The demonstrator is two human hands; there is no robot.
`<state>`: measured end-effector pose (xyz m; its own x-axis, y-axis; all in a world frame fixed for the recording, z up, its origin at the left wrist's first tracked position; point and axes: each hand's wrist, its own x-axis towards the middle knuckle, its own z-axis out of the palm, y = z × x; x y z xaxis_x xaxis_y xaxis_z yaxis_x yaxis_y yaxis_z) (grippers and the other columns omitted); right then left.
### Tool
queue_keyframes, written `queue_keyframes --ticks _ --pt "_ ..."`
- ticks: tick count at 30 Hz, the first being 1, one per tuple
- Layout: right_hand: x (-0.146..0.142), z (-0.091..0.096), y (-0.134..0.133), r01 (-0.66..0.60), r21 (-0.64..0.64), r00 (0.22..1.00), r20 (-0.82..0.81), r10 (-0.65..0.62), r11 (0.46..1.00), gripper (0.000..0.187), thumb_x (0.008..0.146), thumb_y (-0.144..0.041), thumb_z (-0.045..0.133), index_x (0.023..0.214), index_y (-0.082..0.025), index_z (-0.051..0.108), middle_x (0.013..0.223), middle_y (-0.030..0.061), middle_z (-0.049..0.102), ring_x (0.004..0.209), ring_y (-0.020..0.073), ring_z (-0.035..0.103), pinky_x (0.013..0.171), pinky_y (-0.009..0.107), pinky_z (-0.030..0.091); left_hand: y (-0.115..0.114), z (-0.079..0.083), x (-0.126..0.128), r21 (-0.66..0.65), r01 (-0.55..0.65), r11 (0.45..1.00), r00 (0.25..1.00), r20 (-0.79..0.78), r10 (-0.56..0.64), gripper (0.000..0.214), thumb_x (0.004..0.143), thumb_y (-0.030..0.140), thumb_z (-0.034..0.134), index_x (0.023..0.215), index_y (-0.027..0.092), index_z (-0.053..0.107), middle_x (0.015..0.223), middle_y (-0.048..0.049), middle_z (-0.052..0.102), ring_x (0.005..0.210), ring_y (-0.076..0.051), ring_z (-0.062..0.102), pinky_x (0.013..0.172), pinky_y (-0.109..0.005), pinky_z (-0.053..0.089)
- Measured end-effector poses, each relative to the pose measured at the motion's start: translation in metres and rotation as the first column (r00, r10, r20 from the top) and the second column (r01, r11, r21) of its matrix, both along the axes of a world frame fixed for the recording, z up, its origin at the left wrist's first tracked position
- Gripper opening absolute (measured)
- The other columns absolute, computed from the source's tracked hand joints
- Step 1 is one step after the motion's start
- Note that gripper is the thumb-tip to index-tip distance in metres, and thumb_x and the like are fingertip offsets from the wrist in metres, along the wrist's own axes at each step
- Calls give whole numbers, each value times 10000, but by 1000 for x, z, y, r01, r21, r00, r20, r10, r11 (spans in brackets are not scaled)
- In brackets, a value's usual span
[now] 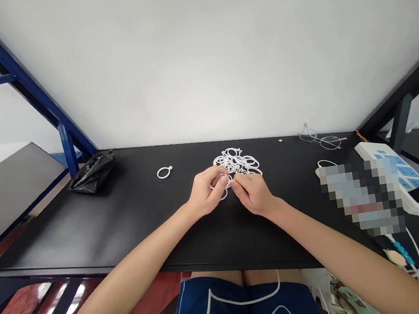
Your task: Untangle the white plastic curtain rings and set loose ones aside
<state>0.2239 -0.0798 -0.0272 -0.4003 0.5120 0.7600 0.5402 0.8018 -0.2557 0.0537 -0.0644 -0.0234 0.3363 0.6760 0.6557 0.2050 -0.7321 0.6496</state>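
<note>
Both my hands meet over the near side of a heap of white rings (249,160) on the black table. Between thumb and fingers, my left hand (211,188) pinches a white ring (230,179). The fingers of my right hand (252,191) are closed at the right edge of that same ring. Another white ring (223,195) shows below the left thumb; whether it is held or lies on the table I cannot tell. Apart from the heap, a single white ring with a small eyelet (164,172) lies to the left.
A crumpled black plastic bag (94,173) lies at the table's back left. Eyeglasses (321,139) rest at the back right. Nearer on the right are a blurred-out phone-like object (358,203), a white power strip (400,170) and cables. Blue metal posts (68,146) frame the left side.
</note>
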Motion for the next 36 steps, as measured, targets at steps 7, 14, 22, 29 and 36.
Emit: queue_keyframes --ticks 7,14,22,29,36 --pt "-3 1 -2 -96 -68 995 14 97 993 329 1004 -249 329 677 -224 301 540 -56 331 447 93 305 463 234 258 2 8 -9 90 25 996 998 -57 -19 356 981 379 363 817 147 578 680 -25 570 587 -116 491 577 -251 407" --pt "-3 0 -3 -130 -111 990 33 134 985 281 1005 -222 324 725 -223 335 553 -60 337 438 93 301 456 239 245 4 9 -11 119 31 992 997 -80 -22 377 985 367 356 774 145 575 659 -23 572 563 -107 481 552 -240 397" --pt "-5 2 -6 -185 -199 979 50 198 962 268 1006 -225 315 739 -226 326 557 -68 317 438 91 300 462 232 255 4 11 -14 174 12 985 996 -87 3 444 991 374 329 687 149 561 610 -33 581 520 -105 474 525 -245 372" --pt "-7 -2 -10 -205 -207 974 55 220 957 261 1000 -224 316 740 -226 334 571 -59 348 452 98 315 478 232 265 2 9 -13 366 -23 930 999 -36 38 384 974 274 314 729 139 577 577 -28 550 478 -99 433 479 -233 347" --pt "-9 -7 -11 -211 -234 973 42 227 949 264 997 -229 329 733 -224 340 567 -60 346 447 98 313 474 234 266 3 7 -12 397 -38 917 998 -37 57 420 980 290 278 697 157 559 520 0 486 437 -94 379 451 -232 320"
